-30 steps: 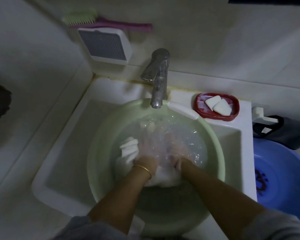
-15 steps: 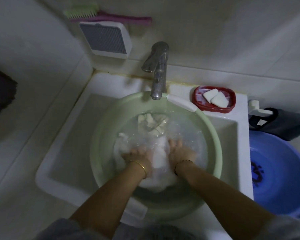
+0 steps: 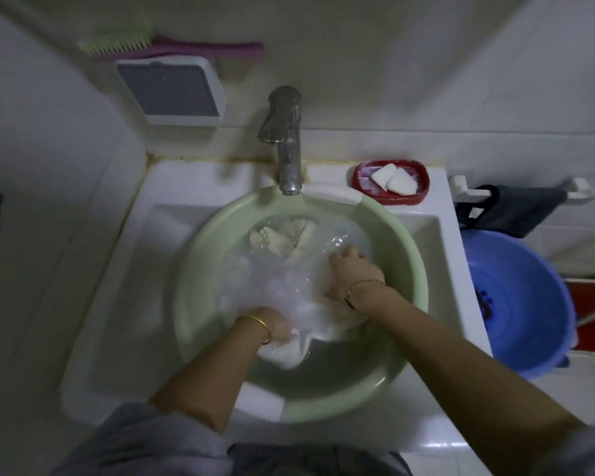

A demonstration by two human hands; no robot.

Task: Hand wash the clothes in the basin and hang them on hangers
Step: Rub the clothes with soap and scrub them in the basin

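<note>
The white cloth [image 3: 289, 324] runs near-left to far-right across the green basin [image 3: 193, 269]. Left hand [image 3: 275, 326] grips its near end underwater, right hand [image 3: 352, 274] presses the far part, fingers curled.

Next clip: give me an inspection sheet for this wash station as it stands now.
Surface: white sink, green basin sitting in it.
Job's things: white clothes under soapy water; no hangers seen.
Clutter: soap pieces in red dish; scrub brush on wall unit.
Hands: left hand and right hand in the water, on the clothes; grip unclear.
Cables: nothing seen.
Surroundings: faucet, blue tub, tiled wall.
</note>
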